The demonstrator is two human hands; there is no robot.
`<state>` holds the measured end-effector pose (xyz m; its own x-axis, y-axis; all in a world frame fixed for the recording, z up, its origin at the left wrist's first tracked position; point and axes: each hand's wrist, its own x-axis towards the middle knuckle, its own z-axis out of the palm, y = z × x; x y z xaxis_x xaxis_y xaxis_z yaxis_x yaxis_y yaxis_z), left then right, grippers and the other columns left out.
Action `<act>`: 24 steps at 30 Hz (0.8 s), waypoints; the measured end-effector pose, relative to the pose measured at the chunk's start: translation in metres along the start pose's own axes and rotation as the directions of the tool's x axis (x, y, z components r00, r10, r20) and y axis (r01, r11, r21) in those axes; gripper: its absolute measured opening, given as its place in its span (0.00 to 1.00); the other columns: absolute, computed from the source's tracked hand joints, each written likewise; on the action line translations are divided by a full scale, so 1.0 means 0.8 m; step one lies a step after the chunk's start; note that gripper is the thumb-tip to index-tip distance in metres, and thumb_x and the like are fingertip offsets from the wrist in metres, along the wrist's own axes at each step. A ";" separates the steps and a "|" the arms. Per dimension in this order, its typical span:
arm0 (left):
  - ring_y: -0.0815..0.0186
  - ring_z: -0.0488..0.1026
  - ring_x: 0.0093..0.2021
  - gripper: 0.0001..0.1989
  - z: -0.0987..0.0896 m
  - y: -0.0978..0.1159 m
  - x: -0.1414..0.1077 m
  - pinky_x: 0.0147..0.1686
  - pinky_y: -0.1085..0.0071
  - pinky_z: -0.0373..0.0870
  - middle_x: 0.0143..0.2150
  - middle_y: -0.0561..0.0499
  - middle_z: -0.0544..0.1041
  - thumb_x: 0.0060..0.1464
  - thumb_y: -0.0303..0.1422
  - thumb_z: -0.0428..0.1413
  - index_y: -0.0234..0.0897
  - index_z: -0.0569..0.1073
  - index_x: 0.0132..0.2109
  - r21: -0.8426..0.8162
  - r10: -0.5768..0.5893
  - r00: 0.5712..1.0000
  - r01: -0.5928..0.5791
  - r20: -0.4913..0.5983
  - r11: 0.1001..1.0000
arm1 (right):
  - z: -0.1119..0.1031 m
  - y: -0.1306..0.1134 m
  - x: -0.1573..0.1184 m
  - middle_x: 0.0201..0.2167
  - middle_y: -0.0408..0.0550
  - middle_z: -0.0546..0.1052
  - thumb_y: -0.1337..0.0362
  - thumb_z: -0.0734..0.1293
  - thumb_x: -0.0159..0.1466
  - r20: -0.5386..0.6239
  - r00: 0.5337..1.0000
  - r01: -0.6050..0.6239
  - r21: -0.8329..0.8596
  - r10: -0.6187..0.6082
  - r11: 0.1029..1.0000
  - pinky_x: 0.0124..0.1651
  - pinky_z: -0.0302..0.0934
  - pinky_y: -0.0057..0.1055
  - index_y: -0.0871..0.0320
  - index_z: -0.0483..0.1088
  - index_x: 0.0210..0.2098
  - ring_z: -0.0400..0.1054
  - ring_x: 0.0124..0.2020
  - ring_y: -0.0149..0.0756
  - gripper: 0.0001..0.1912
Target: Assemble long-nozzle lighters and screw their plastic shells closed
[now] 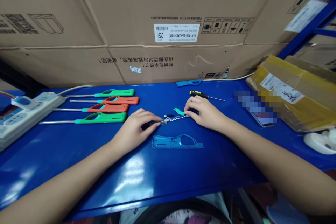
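Between the thumb and fingers of my left hand [138, 126] is the inner part of a lighter [164, 121], dark with a metallic end and mostly hidden by the fingers. Thin white wires [177, 117] run from it to my right hand [206, 112], whose fingertips pinch their far end. A small teal plastic piece [179, 111] lies beside the right fingertips, and a small black-and-white part [168, 116] sits near the left ones. In front of both hands, a blue lighter casing half [174, 142] rests with its hollow side up.
Behind my right hand lies a yellow-and-black screwdriver [199, 94]; another blue casing piece [189, 83] is farther back. Several green and orange lighters [105, 117] lie left, by a power strip [28, 115]. At right are a phone [258, 108] and a taped carton [291, 91].
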<state>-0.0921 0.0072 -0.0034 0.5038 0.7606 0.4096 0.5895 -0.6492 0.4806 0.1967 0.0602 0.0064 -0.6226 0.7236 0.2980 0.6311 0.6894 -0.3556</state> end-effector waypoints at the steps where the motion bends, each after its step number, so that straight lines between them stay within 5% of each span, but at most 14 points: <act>1: 0.63 0.75 0.42 0.08 0.000 -0.001 0.000 0.45 0.65 0.71 0.43 0.50 0.83 0.65 0.33 0.58 0.40 0.80 0.48 -0.003 0.009 1.000 -0.009 -0.001 1.000 | -0.001 0.001 -0.001 0.39 0.49 0.77 0.68 0.66 0.68 -0.008 1.000 -0.014 -0.019 0.014 1.000 0.50 0.62 0.42 0.56 0.73 0.35 0.69 0.44 0.42 0.05; 7: 0.62 0.75 0.43 0.09 0.000 -0.001 -0.001 0.46 0.63 0.72 0.44 0.48 0.83 0.65 0.34 0.57 0.40 0.80 0.48 0.005 -0.001 1.000 0.001 -0.006 1.000 | -0.004 0.011 -0.002 0.40 0.52 0.77 0.68 0.65 0.67 -0.046 0.996 -0.085 -0.122 0.080 0.989 0.48 0.60 0.46 0.55 0.72 0.35 0.69 0.48 0.49 0.05; 14: 0.61 0.74 0.45 0.09 -0.008 0.005 0.000 0.47 0.63 0.72 0.44 0.47 0.81 0.64 0.33 0.56 0.39 0.79 0.48 0.011 -0.031 0.998 0.032 -0.051 0.999 | -0.017 0.004 -0.005 0.45 0.54 0.76 0.64 0.65 0.68 -0.061 0.998 -0.026 -0.154 0.017 0.988 0.51 0.62 0.47 0.55 0.73 0.42 0.68 0.50 0.49 0.05; 20: 0.62 0.72 0.43 0.09 -0.017 0.018 0.000 0.47 0.63 0.70 0.43 0.48 0.79 0.64 0.33 0.57 0.40 0.79 0.49 0.096 0.055 0.998 -0.057 0.025 0.994 | -0.024 -0.030 -0.011 0.45 0.53 0.76 0.61 0.65 0.70 0.145 0.986 0.107 -0.163 -0.083 0.981 0.50 0.64 0.44 0.55 0.73 0.44 0.71 0.48 0.46 0.07; 24: 0.61 0.71 0.46 0.11 -0.018 0.018 0.000 0.49 0.61 0.69 0.47 0.47 0.77 0.66 0.32 0.55 0.41 0.78 0.52 0.174 0.061 0.994 -0.076 0.089 0.982 | -0.014 -0.034 -0.010 0.45 0.52 0.77 0.60 0.65 0.70 0.182 0.980 0.105 -0.152 -0.077 0.983 0.51 0.63 0.44 0.55 0.72 0.46 0.71 0.49 0.47 0.08</act>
<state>-0.0930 -0.0022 0.0143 0.5930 0.7164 0.3676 0.6503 -0.6953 0.3060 0.1899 0.0358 0.0235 -0.7430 0.6502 0.1587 0.6248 0.7589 -0.1835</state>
